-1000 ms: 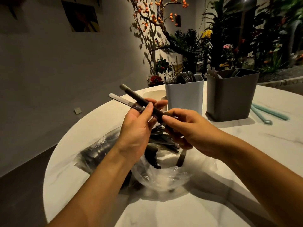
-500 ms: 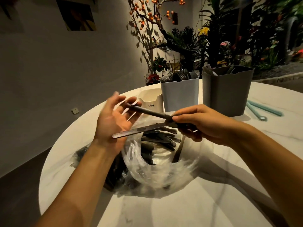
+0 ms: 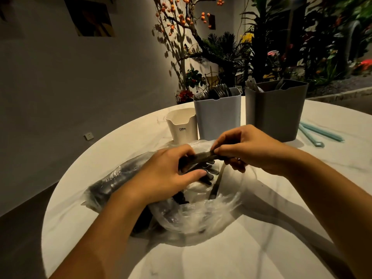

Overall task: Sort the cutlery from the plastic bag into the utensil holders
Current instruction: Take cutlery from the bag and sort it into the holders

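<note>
A clear plastic bag (image 3: 201,218) full of dark cutlery (image 3: 209,174) lies on the round white table (image 3: 261,248) in front of me. My left hand (image 3: 167,174) reaches into the bag's mouth, fingers curled around dark cutlery handles. My right hand (image 3: 247,148) pinches a dark cutlery piece (image 3: 203,157) that runs across to my left hand, just above the bag. Behind stand three holders: a small cream one (image 3: 182,125), a pale blue one (image 3: 218,115) with dark utensils inside, and a dark grey one (image 3: 277,111).
Two pale teal sticks (image 3: 316,131) lie on the table right of the grey holder. Potted plants and an orange-berried branch stand beyond the table's far edge. A wall rises on the left.
Both hands have dropped from above the table down to the bag. My left hand, open half a second ago, now curls into the bag around cutlery. My right hand still holds dark cutlery.
</note>
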Demonstrator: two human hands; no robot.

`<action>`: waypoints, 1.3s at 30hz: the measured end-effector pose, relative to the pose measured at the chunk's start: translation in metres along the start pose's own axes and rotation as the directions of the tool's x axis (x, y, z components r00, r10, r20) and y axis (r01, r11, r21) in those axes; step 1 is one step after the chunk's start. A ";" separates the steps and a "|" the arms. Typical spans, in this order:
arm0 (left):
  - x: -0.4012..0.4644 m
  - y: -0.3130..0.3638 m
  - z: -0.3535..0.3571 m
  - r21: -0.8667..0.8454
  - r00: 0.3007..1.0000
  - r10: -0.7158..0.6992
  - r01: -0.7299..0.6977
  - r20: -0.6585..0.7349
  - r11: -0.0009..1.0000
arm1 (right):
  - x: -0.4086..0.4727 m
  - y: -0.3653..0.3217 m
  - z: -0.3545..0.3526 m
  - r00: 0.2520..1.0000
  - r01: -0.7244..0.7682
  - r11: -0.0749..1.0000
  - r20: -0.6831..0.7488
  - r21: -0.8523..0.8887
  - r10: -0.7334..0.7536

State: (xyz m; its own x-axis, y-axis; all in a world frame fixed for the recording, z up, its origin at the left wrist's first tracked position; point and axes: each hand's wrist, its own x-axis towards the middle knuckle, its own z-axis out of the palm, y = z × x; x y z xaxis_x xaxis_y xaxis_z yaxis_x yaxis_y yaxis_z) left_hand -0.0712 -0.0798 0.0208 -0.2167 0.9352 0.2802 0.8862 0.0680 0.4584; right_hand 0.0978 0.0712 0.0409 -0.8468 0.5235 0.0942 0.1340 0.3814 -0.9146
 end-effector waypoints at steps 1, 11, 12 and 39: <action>0.000 0.000 0.001 0.019 1.000 0.001 -0.001 0.010 1.000 | 0.000 0.000 0.000 1.000 0.003 1.000 0.002 -0.005 -0.003; 0.003 0.005 0.006 -0.345 0.993 -0.085 0.108 0.081 0.932 | -0.003 -0.004 -0.007 0.996 -0.080 0.861 0.082 0.503 0.045; 0.004 0.006 0.006 -0.432 0.990 -0.096 0.133 0.107 0.892 | -0.003 -0.005 -0.007 0.997 -0.062 0.857 0.072 0.511 0.030; 0.022 0.056 -0.015 -0.547 0.984 -0.177 0.134 -0.025 0.826 | 0.008 -0.038 0.004 0.971 0.207 0.857 -0.209 0.472 -0.119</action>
State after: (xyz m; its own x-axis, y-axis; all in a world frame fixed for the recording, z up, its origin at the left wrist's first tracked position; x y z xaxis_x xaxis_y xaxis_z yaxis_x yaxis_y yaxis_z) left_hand -0.0324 -0.0609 0.0647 -0.3800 0.8994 0.2162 0.4791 -0.0086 0.8777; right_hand 0.0843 0.0577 0.0744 -0.7306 0.6216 0.2824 -0.3033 0.0751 -0.9499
